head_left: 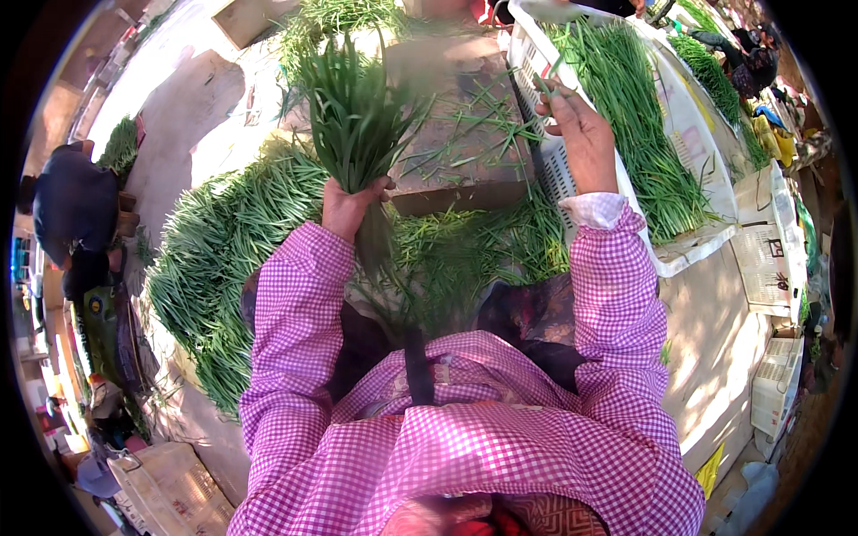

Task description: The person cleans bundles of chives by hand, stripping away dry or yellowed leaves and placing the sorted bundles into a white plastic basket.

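While our left hand (351,207) clamps a bunch (353,134) by the table (469,156), our right hand (583,143) pinches a green scrap (542,86); bunch looks nearly done; whether heap (237,241) or crate (556,170) awaits work, we cannot tell.

The checked sleeves (295,308) are matt cloth. The white crate (530,49) looks like plastic. The bunched green leaves (351,129) look smooth.

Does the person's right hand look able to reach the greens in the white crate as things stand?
Probably yes: the right hand is right by the white crate, whose open top leaves the greens uncovered.
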